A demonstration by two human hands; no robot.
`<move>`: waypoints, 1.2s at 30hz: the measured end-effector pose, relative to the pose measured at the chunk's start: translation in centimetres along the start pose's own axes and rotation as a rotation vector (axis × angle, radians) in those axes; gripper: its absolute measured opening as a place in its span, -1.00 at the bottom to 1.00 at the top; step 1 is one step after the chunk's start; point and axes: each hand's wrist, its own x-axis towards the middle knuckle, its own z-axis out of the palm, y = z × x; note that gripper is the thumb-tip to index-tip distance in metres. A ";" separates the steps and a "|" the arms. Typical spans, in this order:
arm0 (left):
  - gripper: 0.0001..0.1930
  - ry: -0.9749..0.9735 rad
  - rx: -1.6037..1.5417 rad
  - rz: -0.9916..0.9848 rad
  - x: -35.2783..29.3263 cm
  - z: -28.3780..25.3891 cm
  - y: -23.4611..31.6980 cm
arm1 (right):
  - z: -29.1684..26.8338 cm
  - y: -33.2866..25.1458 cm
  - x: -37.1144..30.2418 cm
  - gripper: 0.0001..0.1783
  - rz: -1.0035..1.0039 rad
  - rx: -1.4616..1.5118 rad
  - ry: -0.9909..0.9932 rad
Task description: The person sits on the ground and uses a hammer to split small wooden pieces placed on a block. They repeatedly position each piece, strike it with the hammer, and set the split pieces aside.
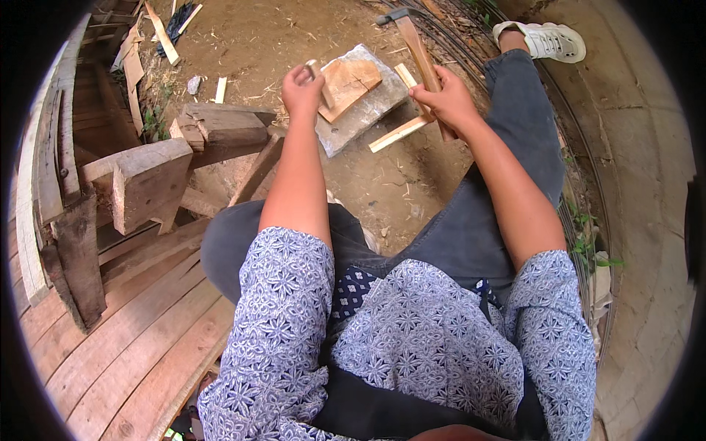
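Note:
My left hand (302, 90) is closed around a short, thin wooden piece (327, 95), which slants down onto the near left side of a flat wooden block (353, 79). That block has a dark crack near its far edge and lies on a rough grey stone slab (379, 103) on the ground. In my right hand (450, 99) is a hammer (416, 44), gripped by its wooden handle, its dark metal head raised at the far end. Beneath the right hand lie pale wood strips (397, 135), partly hidden by the hand and handle.
Rough timber offcuts (224, 128) and a plank platform (140, 353) fill the left side. A concrete wall (632, 147) rises at right, with dark cables (588, 151) along its foot. Wood scraps (163, 35) and a small stone (194, 84) lie on the dirt ground.

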 end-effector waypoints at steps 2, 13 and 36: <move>-0.49 -0.197 -0.215 0.083 0.5 -0.2 1.0 | 0.1 -0.7 0.4 -0.48 -0.082 -0.116 -0.006; -0.65 -0.294 -0.061 0.208 -0.2 -0.2 2.4 | 0.9 -6.4 1.9 -0.46 -0.281 -0.481 -0.145; -0.55 -0.588 -0.630 -0.243 0.6 -2.3 3.0 | 8.0 -11.2 10.5 -0.60 -0.699 -0.740 -0.645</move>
